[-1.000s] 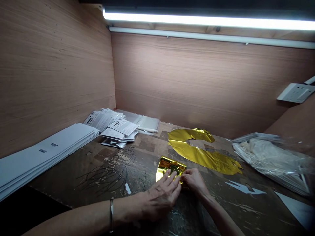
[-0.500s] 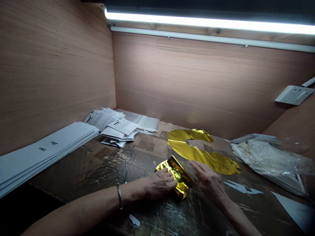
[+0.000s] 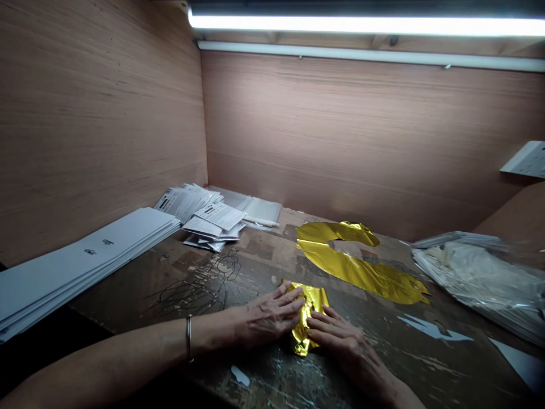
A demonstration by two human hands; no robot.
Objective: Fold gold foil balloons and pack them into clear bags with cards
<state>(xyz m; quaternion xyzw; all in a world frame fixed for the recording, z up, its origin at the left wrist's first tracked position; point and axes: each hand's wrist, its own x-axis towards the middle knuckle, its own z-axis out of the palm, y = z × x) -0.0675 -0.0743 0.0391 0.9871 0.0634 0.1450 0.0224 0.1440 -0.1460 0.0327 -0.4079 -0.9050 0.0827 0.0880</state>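
Observation:
A folded gold foil balloon (image 3: 310,296) lies on the dark table, partly covered by both hands. My left hand (image 3: 272,312), with a silver bangle on its wrist, rests flat across the balloon's left side, fingers stretched out. From the right, my right hand (image 3: 340,336) presses its extended fingers onto the lower right part of the foil. Behind them a second gold foil balloon (image 3: 353,267) is spread flat and uninflated, its curved shape open towards the right.
Long white card sheets (image 3: 123,227) are stacked at left. Printed packets (image 3: 217,218) and clear plastic sleeves (image 3: 259,209) lie behind. Plastic-wrapped bundles (image 3: 477,267) sit at right, near a white cut-out piece (image 3: 438,330). Thin dark strings (image 3: 213,284) are scattered on the table (image 3: 255,267).
My right hand has come left and down onto the gold foil, which now lies flatter. My left hand's fingers have straightened on it. The view has shifted slightly.

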